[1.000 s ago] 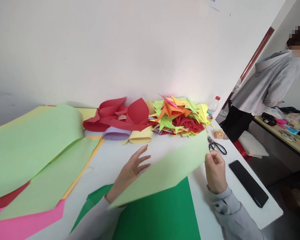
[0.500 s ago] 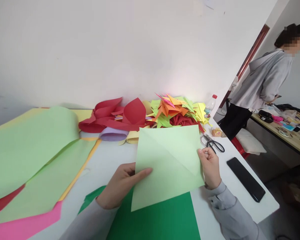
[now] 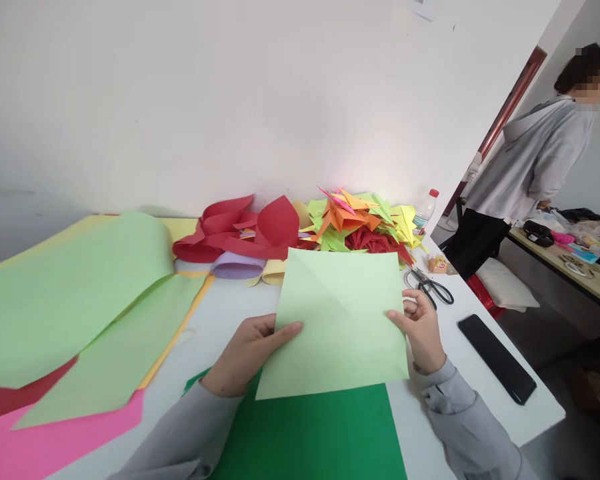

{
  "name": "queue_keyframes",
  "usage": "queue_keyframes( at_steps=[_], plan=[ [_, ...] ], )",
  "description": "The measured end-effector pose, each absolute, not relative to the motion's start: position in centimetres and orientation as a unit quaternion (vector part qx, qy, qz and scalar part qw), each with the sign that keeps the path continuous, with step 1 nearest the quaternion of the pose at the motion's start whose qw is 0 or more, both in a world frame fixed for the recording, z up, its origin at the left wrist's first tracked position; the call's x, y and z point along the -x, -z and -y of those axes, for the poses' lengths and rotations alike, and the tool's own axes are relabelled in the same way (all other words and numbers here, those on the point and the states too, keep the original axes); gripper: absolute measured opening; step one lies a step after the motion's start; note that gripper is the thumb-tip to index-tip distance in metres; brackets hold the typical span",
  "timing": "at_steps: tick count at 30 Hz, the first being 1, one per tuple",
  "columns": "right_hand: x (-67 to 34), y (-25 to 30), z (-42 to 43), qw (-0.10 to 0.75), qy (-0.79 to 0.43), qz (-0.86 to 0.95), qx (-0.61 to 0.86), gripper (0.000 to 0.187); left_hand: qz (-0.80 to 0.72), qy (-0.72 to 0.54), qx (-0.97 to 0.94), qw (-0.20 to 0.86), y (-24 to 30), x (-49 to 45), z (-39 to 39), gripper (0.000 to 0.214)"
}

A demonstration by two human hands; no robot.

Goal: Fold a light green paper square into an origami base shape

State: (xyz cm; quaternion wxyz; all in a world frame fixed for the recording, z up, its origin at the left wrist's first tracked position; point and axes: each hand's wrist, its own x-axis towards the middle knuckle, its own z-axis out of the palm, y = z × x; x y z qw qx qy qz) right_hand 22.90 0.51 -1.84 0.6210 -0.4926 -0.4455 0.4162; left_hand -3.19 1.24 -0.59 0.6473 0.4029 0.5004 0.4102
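A light green sheet of paper (image 3: 340, 333) with a faint diagonal crease is held up in front of me. My left hand (image 3: 253, 353) grips its left edge, thumb on the front face and fingers behind. At the right edge, my right hand (image 3: 421, 330) pinches the sheet with the thumb in front; its fingers are partly behind the paper. Beneath the sheet, dark green paper (image 3: 325, 433) lies on the white table (image 3: 220, 313), partly hidden by the sheet and my left arm.
Large light green sheets (image 3: 95, 287) and pink paper (image 3: 80, 433) spread across the left. Against the wall lie red curled paper (image 3: 277, 230) and folded paper stars (image 3: 350, 217). Scissors (image 3: 430, 287), a phone (image 3: 497, 359) and a bottle (image 3: 427, 212) are at right. A person (image 3: 545, 147) stands beyond.
The light green sheet has lifted slightly at its lower edge and turned a little. My right thumb has slid inward over its front face. The view has shifted slightly.
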Motion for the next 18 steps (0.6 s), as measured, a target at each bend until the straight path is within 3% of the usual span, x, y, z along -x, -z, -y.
queue_keyframes(
  at_steps=[10,18],
  plan=[
    [-22.8,2.2,-0.6,0.620,-0.404,0.457,0.493,0.042,-0.523,-0.411,-0.400,0.630,1.4,3.8,-2.1,0.048],
    [-23.1,2.3,-0.9,0.623,-0.381,0.454,0.510,0.034,-0.508,-0.481,-0.435,0.566,1.9,3.9,-2.3,0.047]
  ],
)
